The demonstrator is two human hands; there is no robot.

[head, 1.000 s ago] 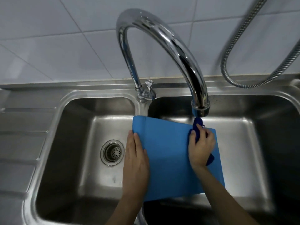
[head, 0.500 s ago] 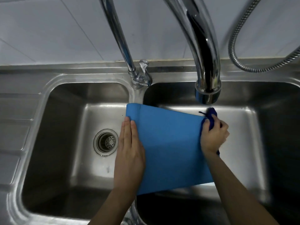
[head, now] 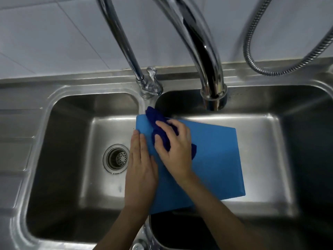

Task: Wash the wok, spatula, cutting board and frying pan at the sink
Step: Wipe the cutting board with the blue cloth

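Observation:
A light blue cutting board (head: 214, 159) lies across the divider of the steel double sink (head: 72, 109), mostly over the right basin. My left hand (head: 141, 165) rests flat with straight fingers along the board's left edge. My right hand (head: 175, 148) grips a dark blue cloth (head: 158, 127) and presses it on the board's far left corner. The wok, spatula and frying pan are out of sight.
A tall chrome tap (head: 207, 56) arches over the right basin, its spout above the board's far edge. The tap lever (head: 152, 76) stands behind the divider. A round drain strainer (head: 117, 157) sits in the left basin. A metal hose (head: 288, 67) hangs at the back right.
My right hand has swept the cloth from the board's far right corner across to its far left corner. The left hand stays on the left edge. The view has moved closer.

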